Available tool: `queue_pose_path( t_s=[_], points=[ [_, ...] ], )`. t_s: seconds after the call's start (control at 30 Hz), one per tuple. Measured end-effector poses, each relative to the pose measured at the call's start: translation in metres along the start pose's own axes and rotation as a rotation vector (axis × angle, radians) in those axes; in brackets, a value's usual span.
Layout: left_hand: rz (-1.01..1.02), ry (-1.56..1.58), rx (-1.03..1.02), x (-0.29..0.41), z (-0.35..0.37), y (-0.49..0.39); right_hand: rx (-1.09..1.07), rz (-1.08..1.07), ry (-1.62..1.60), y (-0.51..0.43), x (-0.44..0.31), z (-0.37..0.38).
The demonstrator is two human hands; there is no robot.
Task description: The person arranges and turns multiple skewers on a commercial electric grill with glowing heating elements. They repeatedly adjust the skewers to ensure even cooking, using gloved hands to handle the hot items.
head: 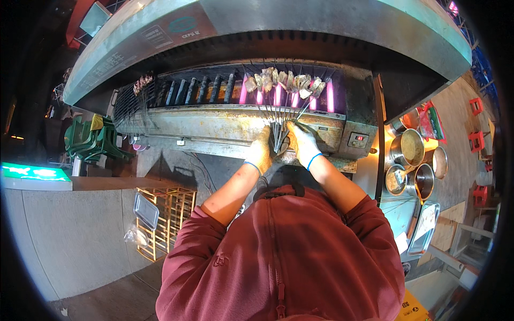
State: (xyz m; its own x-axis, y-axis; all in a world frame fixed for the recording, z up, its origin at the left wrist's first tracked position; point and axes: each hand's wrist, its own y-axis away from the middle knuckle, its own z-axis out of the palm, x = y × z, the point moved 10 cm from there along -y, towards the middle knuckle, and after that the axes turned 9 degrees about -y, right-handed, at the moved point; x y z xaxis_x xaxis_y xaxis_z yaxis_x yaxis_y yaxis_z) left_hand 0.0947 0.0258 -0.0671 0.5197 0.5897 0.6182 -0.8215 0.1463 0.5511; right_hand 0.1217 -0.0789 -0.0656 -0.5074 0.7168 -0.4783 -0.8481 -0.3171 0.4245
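My left hand [259, 151], in a work glove with a blue cuff edge, holds the near ends of a fanned bunch of metal skewers [277, 120] from the left. From the right, my right hand [303, 141], gloved alike, grips the same bunch. Chunks of food that look like oysters or meat [283, 80] sit on the far ends of the skewers. They lie over the glowing pink heating tubes [330, 96] of a long metal grill [209, 120]. My palms and some of the skewer ends are hidden by the gloves.
Dark unlit bars [202, 89] fill the grill's left half, where more skewers [142, 86] lie on a wire rack. A steel hood [281, 16] overhangs it. At right stand several metal pots [407, 146] and a tray [425, 228]. Green plastic chairs [90, 138] and a wooden rack [168, 216] are left.
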Motion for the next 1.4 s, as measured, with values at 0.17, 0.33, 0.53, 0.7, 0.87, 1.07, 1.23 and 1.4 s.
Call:
queue_pose_path(
  t_s=[0.17, 0.33, 0.53, 0.7, 0.87, 1.07, 1.23, 1.4],
  points=[
    [0.039, -0.049, -0.048, 0.004, 0.004, -0.004, 0.11, 0.002, 0.061, 0.001, -0.001, -0.006],
    [-0.008, -0.017, -0.095, 0.0, 0.009, 0.002, 0.163, -0.039, 0.094, -0.015, 0.006, -0.029],
    [-0.01, -0.09, -0.131, -0.004, 0.012, 0.009, 0.145, -0.037, 0.111, -0.015, 0.005, -0.029],
    [0.002, -0.239, -0.053, -0.005, 0.011, 0.01, 0.108, 0.002, 0.061, -0.011, 0.002, -0.016],
    [-0.011, -0.199, -0.013, -0.007, 0.011, 0.009, 0.13, -0.095, 0.08, -0.016, -0.007, -0.008],
    [0.059, -0.283, 0.074, -0.005, 0.006, 0.008, 0.165, -0.082, 0.15, -0.026, -0.001, -0.02],
    [0.09, -0.302, 0.084, -0.003, 0.008, 0.009, 0.171, -0.074, 0.138, -0.036, 0.005, -0.031],
    [0.09, -0.309, 0.108, -0.003, 0.006, 0.008, 0.179, -0.068, 0.081, -0.029, 0.002, -0.024]
  ],
)
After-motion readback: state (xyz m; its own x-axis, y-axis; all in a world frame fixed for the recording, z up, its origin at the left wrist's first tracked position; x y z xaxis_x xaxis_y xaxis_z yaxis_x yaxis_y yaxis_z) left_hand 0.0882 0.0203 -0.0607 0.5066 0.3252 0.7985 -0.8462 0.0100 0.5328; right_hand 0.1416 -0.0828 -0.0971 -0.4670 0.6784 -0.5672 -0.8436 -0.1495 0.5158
